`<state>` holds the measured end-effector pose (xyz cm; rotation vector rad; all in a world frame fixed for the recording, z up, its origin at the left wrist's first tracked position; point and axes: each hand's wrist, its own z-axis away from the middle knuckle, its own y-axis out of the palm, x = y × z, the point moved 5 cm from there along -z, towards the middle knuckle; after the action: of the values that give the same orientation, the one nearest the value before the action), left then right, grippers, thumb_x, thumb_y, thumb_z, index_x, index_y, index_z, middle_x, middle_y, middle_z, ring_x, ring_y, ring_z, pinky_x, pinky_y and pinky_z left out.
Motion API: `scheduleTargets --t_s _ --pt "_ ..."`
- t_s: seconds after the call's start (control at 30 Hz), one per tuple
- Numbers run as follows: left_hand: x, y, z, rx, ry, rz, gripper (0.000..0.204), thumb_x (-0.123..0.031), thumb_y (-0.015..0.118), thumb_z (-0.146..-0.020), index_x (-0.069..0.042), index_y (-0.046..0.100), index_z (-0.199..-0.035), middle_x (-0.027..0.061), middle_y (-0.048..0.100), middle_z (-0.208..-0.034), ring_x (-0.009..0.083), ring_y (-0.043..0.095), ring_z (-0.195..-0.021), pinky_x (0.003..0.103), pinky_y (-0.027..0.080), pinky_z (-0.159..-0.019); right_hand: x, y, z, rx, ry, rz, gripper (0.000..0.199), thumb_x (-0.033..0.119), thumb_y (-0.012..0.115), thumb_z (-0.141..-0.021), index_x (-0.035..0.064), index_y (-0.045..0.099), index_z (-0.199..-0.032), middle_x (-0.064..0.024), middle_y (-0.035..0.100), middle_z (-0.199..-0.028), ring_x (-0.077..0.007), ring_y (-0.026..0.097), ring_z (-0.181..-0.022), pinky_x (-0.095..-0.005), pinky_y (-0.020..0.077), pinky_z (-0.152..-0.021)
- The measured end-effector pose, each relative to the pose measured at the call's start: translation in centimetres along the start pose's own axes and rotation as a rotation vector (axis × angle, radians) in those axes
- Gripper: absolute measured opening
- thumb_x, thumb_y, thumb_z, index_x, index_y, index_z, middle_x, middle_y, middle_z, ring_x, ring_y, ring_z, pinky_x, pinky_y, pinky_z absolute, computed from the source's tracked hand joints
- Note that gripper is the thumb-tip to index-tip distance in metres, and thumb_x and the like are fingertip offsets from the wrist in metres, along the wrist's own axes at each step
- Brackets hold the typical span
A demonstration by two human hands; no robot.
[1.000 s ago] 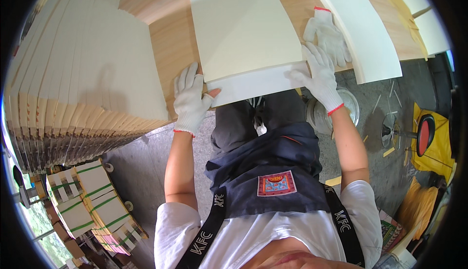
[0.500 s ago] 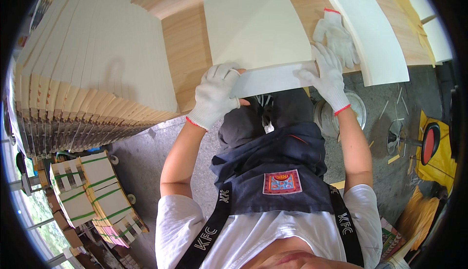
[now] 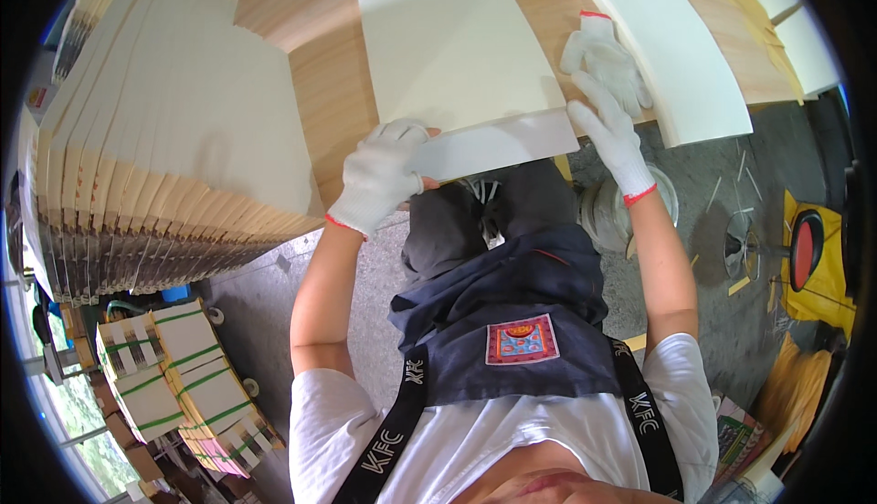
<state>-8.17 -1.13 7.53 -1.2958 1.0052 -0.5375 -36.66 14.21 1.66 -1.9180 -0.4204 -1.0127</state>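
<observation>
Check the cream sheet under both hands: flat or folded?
Folded: the cream sheet's near strip is turned over, left hand and right hand pressing it.

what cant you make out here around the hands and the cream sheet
- Head view: the left hand covers the folded flap's left end, so its grip there is hidden.
- The spare glove and the right hand hide the cream sheet's right corner.
- The sheet's far edge is cut off by the top of the picture.
- The tall stack bends and blurs toward the rim; its sheets cannot be counted.

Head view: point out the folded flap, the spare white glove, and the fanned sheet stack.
folded flap (image 3: 498, 146), head view, flap's middle.
spare white glove (image 3: 607, 58), head view, palm.
fanned sheet stack (image 3: 174, 138), head view, top sheet's face.
</observation>
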Motion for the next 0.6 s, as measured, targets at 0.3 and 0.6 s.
scheduleTargets --t_s 0.3,0.6 --pt "0.1 0.8 0.2 -0.161 0.083 -0.005 0.008 -0.012 0.074 -0.080 -0.010 0.073 -0.088 0.0024 0.072 -0.109 0.0242 0.070 -0.089 0.034 0.056 -0.072 3.4 -3.8 -1.1 -0.043 -0.062 -0.156 0.041 0.027 0.059 -0.098 0.0047 0.061 -0.132 -0.0112 0.063 -0.128 -0.0189 0.054 -0.122 -0.0313 0.0396 -0.105" --pt "2.6 1.2 -1.1 0.051 -0.268 0.305 0.008 -0.014 0.075 -0.078 -0.010 0.073 -0.084 0.0057 0.072 -0.084 0.0198 0.069 -0.079 0.033 0.052 -0.069 6.9 -0.3 -2.7 0.257 -0.250 0.143 0.039 0.037 0.056 -0.097 0.0079 0.066 -0.122 -0.0132 0.066 -0.122 -0.0292 0.060 -0.115 -0.0381 0.0436 -0.102"
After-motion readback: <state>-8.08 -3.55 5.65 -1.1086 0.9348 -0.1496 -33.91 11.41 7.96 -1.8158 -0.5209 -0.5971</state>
